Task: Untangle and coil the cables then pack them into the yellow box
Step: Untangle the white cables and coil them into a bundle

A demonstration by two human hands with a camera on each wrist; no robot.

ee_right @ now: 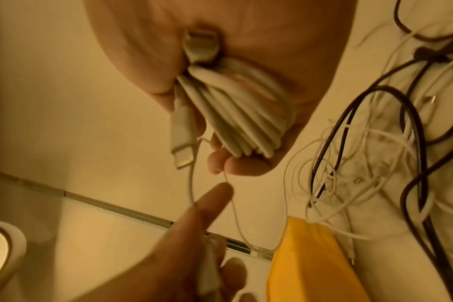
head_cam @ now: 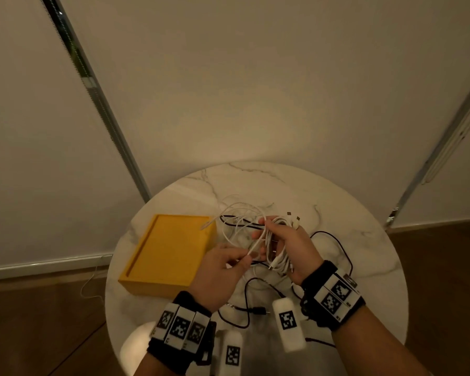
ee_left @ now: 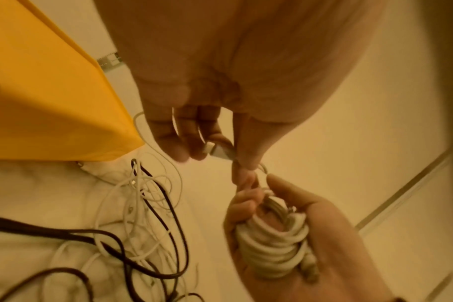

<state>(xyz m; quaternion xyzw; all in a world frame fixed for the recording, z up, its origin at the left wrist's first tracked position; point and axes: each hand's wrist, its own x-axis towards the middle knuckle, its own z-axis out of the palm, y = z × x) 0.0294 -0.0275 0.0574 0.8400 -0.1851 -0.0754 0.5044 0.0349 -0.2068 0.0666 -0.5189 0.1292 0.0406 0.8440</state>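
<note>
Coiling is only partly done: my right hand (head_cam: 288,245) grips a white coil (ee_left: 272,251), my left hand (head_cam: 223,270) pinches its plug (ee_left: 219,152). Loose cables (head_cam: 323,256) lie beside the yellow box (head_cam: 168,251), which looks unpacked on the desk (head_cam: 364,202).

Dim warm light, wrist views blurred, wide-angle edges bowed

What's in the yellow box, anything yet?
Empty: the box shows a bare yellow floor, and the cables lie outside on the table.
</note>
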